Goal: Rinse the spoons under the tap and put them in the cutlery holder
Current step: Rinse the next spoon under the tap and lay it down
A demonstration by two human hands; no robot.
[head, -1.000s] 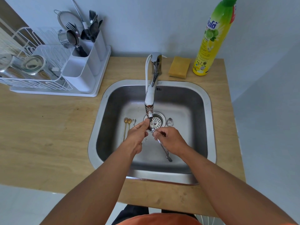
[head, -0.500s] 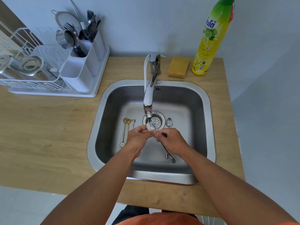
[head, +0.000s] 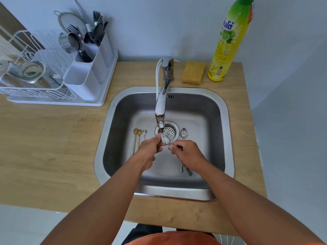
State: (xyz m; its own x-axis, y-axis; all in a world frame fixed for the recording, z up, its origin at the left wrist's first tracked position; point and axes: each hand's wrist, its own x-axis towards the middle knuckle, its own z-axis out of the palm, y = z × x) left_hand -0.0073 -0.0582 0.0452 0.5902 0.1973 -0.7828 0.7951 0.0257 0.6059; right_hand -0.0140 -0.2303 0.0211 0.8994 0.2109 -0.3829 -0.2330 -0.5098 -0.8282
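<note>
Fingers point(head: 174, 147) of the right hand point(head: 188, 154) pinched on the handle of a silver spoon point(head: 166, 138), bowl held up directly beneath the tap point(head: 161, 105) spout; fingers of the left hand point(head: 147, 151) curled against the bowl's left edge, apparently rubbing it. Whether water is running, hard to tell. Long axis of the held spoon slanted from the bowl, just beyond the fingertips, back and rightward under the right palm, handle end poking out toward the near wall of the sink point(head: 228, 138). Waiting on the sink floor: two gold spoons point(head: 137, 138) and a small silver spoon point(head: 144, 134) just left of the left fingers, handles pointing back toward the person; one more silver spoon point(head: 183, 133) just beyond the right fingers, beside the drain point(head: 170, 131). Cutlery holder point(head: 92, 64) well away to the far left of both hands, on the drying rack's point(head: 35, 92) near corner, up on the wooden surface point(head: 53, 147), forks and spoons already standing in its far compartments. Judged from this: rinsing step in hand, one spoon of five. Holder lying leftward, so left hand the nearer for the carry, though the grip on the handle sits with the right; probably a handover, or a long reach across the tap. Sponge point(head: 193, 72) and detergent bottle point(head: 228, 41) beyond and to the right, untouched.
</note>
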